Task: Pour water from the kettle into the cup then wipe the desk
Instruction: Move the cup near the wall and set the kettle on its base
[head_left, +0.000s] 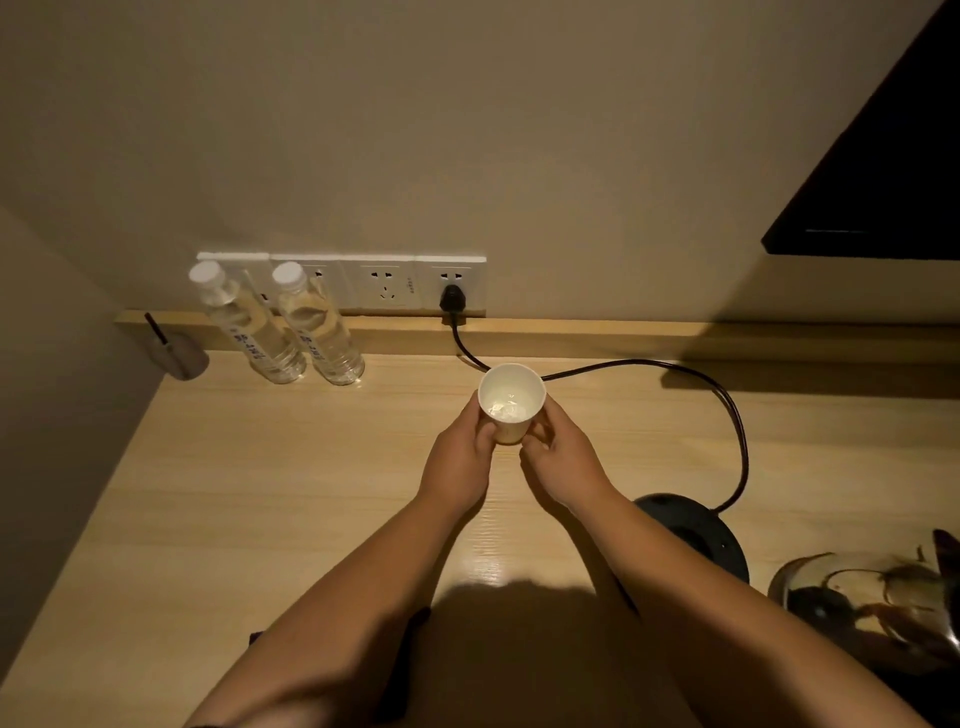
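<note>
Pale wood grain is running across the desk (260, 493), which is sitting against a plain beige wall (467, 130) in dim, warm light. Along the desk's back edge a raised wooden ledge (571, 335) is meeting the wall, and a white strip of sockets (384, 283) is sitting just above it. A black plug (451, 299) is filling the right-hand socket, and its black cord (727, 410) is looping over the desk toward the right edge, ending at a round black kettle base (701, 535). Part of a dark screen (893, 171) is showing in the upper right corner of the wall.

Near the back left corner two clear water bottles (283, 332) with white caps are standing upright, just beside each other. Their labels are carrying blue writing, but it is too small to read. Left of them, at the left edge, a small grey holder (179, 358) with a dark stick in it is standing.

Toward the middle of the desk, near the back, a white paper cup (511, 405) with some water in it is being held from both sides. The left hand (460, 467) is wrapping its fingers around the cup's left side, and the right hand (563, 462) is gripping the right side and lower part. Whether the cup is resting on the desk is unclear.

At the right edge, near the front, a glass kettle (872, 608) is partly showing, cut off by the frame.
</note>
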